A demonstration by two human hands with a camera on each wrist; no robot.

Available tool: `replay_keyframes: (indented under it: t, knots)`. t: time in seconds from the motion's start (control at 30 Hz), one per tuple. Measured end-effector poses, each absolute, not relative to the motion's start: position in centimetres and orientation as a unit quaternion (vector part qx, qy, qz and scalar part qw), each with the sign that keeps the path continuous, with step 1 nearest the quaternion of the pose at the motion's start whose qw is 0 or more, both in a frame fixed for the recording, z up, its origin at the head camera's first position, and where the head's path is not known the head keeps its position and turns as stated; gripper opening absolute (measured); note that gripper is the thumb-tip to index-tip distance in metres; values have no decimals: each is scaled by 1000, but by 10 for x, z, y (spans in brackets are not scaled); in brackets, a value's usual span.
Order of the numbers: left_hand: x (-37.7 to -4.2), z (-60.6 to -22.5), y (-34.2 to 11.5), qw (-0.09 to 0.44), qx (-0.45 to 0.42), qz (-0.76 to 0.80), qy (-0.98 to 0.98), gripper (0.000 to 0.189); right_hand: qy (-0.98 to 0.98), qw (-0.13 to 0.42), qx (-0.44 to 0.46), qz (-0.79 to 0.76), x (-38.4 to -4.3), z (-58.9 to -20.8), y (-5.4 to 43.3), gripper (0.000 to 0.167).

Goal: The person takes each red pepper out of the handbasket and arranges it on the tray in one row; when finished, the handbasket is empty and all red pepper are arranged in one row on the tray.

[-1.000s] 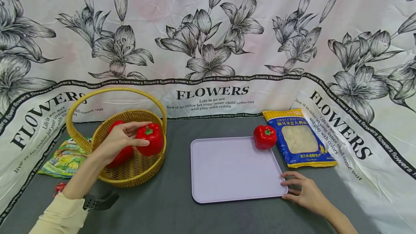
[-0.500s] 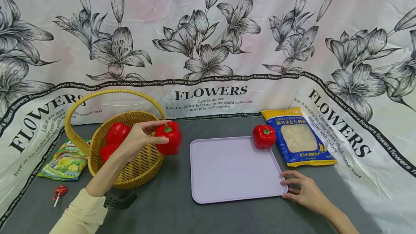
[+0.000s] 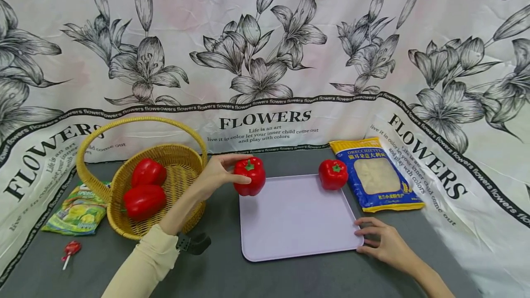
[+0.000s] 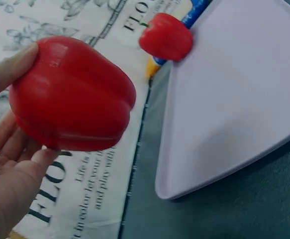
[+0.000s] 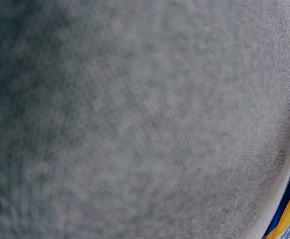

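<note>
My left hand [image 3: 216, 174] grips a red bell pepper [image 3: 250, 183] with a green stem, thumb on one side and fingers on the other. The pepper overlaps the upper left corner of the pale lilac tray [image 3: 298, 220]; in the left wrist view the held pepper [image 4: 72, 97] is up off the table, beside the tray [image 4: 234, 89]. Another red bell pepper [image 3: 333, 174] sits at the tray's upper right corner. My right hand [image 3: 385, 242] rests at the tray's right edge, relaxed fingertips touching the rim. Grey fabric fills most of the right wrist view.
On the left stands a yellow wicker basket [image 3: 186, 169] with a tall handle, holding two red bell peppers [image 3: 145, 201]. Beside it lie a green snack bag [image 3: 78, 210] and a red lollipop [image 3: 72, 248]. A blue pasta bag [image 3: 377, 174] lies right of the tray.
My left hand has carried the bell pepper from over the basket rightward to the tray's upper left corner. The two peppers in the basket have come into full view. My right hand stays at the tray.
</note>
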State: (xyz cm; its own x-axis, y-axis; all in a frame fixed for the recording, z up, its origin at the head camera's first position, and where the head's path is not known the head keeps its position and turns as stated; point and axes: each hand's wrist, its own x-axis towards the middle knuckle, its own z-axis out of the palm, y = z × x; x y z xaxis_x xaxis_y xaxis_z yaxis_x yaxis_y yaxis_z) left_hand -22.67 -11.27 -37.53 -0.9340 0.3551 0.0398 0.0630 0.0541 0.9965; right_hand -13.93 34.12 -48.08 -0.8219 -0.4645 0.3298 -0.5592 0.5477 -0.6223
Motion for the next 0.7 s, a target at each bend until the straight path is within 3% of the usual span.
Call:
replay_keyframes:
  t: [0.7]
  knots:
    - [-273,-429,-58,105,164,669,717,51,-878,49,285,382,-138,-475,339,29]
